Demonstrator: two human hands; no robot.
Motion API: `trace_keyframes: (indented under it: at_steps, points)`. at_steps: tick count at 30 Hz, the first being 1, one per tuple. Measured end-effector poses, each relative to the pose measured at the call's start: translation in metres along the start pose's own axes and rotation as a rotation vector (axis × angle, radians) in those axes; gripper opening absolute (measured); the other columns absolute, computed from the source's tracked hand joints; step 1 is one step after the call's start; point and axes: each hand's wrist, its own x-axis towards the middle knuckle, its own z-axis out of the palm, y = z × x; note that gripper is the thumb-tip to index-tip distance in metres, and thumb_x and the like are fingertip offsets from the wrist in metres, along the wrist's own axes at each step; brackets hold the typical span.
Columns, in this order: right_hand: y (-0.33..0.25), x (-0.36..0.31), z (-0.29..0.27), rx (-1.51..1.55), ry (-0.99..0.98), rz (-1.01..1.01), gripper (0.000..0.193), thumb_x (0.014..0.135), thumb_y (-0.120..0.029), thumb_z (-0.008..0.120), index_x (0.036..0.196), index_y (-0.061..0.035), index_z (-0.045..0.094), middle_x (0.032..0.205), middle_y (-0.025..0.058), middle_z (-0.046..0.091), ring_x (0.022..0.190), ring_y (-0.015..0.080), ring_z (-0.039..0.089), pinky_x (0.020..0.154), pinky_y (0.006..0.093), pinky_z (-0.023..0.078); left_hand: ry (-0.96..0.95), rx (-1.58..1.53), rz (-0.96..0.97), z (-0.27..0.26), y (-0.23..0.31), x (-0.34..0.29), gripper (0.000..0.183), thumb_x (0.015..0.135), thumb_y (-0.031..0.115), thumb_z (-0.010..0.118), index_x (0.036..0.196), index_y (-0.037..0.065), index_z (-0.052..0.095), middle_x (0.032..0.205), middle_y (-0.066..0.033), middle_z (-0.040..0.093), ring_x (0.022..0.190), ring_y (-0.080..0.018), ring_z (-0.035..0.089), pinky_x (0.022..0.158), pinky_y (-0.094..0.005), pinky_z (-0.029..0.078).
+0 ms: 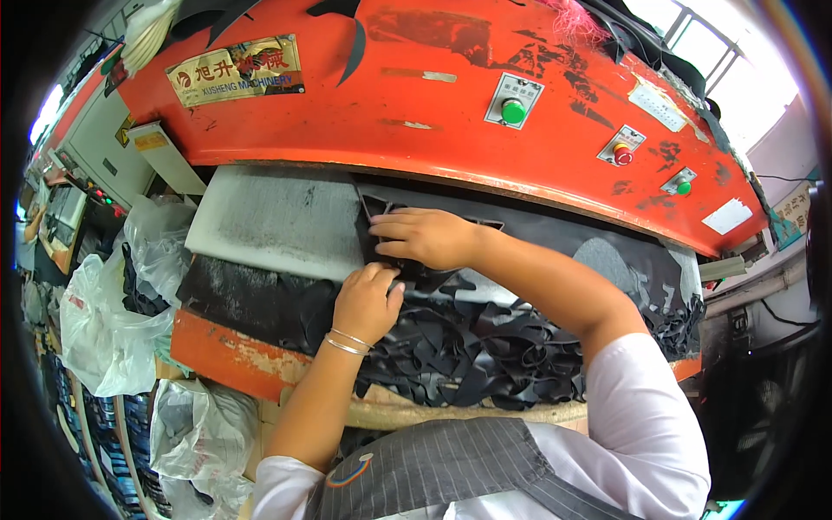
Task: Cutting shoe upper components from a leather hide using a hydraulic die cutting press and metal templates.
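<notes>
While a red machine (381, 130) spans the whole upper part of the view, its long face scuffed and streaked with dark marks, a pale slab (269, 217) lies beneath its lower edge, smudged grey on top. A black sheet (563, 230) covers the middle and right of that slab. Along the near side sprawls a tangled heap of black scraps (485, 355) — curled strips and offcuts, overlapping one another. The person's grey striped apron (433, 464) fills the bottom middle, and translucent plastic bags (108, 325) bulge at the left, beside the machine.

A dark thin-walled frame (376, 206) sits on the work surface near the middle, at the border of the bare pale slab and the black sheet. Much of it is hidden by the hands; parts of its edge show by the right fingers and beyond the right wrist.

The right hand (429, 238) reaches in from the right and lies over the frame, palm down, its fingers pointing left and lightly bent. Whether they grip it or only rest on it, I cannot tell. The left hand (371, 303) comes up from below, just in front of the right one, with fingers curled at the frame's near side; its fingertips are partly hidden, so its hold cannot be told either.

Smaller still, a green button (513, 111) and a red one (622, 154) stand out on the machine's face, and slim silvery bangles (348, 347) circle the left wrist.
</notes>
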Motion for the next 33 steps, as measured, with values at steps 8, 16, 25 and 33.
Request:
trace_keyframes:
  at_steps: [8,16,25,33]
  points:
    - [0.095,0.035,0.053,0.139,-0.208,-0.41,0.014,0.074,-0.021,0.059,0.072,-0.0077,0.063,0.08,0.0048,0.061,0.085,0.0256,0.061,0.077,0.0376,0.051,-0.009,0.148,0.068,0.029,-0.05,0.02,0.037,0.079,0.016,0.065,0.112,0.003,0.059,0.119,-0.0185,0.06,0.115,-0.0395,0.053,0.1,-0.0468,0.04]
    - [0.121,-0.075,-0.113,-0.346,-0.128,0.619,0.008,0.077,-0.014,0.064,0.081,-0.0072,0.064,0.086,0.0079,0.062,0.086,0.03,0.062,0.071,0.042,0.052,-0.056,0.117,0.014,0.027,-0.049,0.028,0.036,0.078,0.019,0.068,0.111,0.004,0.064,0.123,-0.0147,0.059,0.123,-0.0346,0.05,0.106,-0.0476,0.035]
    - [0.076,-0.216,-0.046,0.075,0.039,1.507,0.02,0.08,-0.024,0.07,0.09,-0.0069,0.071,0.084,0.017,0.068,0.083,0.035,0.066,0.075,0.041,0.051,-0.044,-0.039,0.024,0.038,-0.045,0.101,0.037,0.075,0.021,0.076,0.106,0.001,0.067,0.104,-0.0124,0.062,0.101,-0.0312,0.056,0.088,-0.0413,0.043]
    - [0.071,-0.213,-0.02,0.2,0.239,1.478,0.031,0.082,-0.029,0.069,0.103,-0.007,0.071,0.095,0.0178,0.069,0.091,0.0356,0.065,0.082,0.0398,0.051,0.004,0.017,0.04,0.068,-0.061,0.114,0.032,0.072,0.016,0.077,0.099,-0.001,0.071,0.091,-0.0114,0.06,0.091,-0.0294,0.055,0.083,-0.0387,0.045]
